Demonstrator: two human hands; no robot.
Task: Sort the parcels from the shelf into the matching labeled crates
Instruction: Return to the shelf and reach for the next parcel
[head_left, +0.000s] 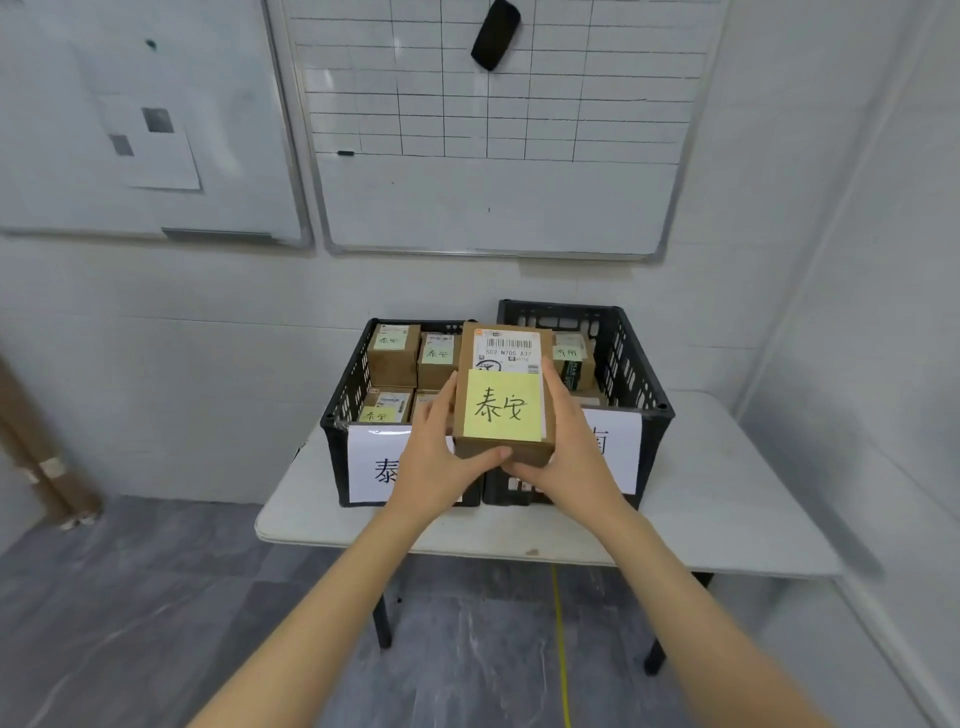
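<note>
I hold a brown cardboard parcel (501, 441) with a yellow sticky note reading 泰安 and a barcode label, raised in front of two black crates. My left hand (434, 467) grips its left side and bottom edge; my right hand (563, 457) grips its right side and bottom. The left crate (343, 400) carries a white paper label starting with 泰 and holds several brown parcels with green 泰安 notes. The right crate (634, 374) has a white label mostly hidden by my right hand and holds at least one parcel (574, 364).
Both crates stand on a white table (727, 519) against the wall, with bare tabletop to the right. Two whiteboards hang on the wall above. A cardboard roll (47, 467) leans at the left. A yellow cord (561, 649) runs across the grey floor.
</note>
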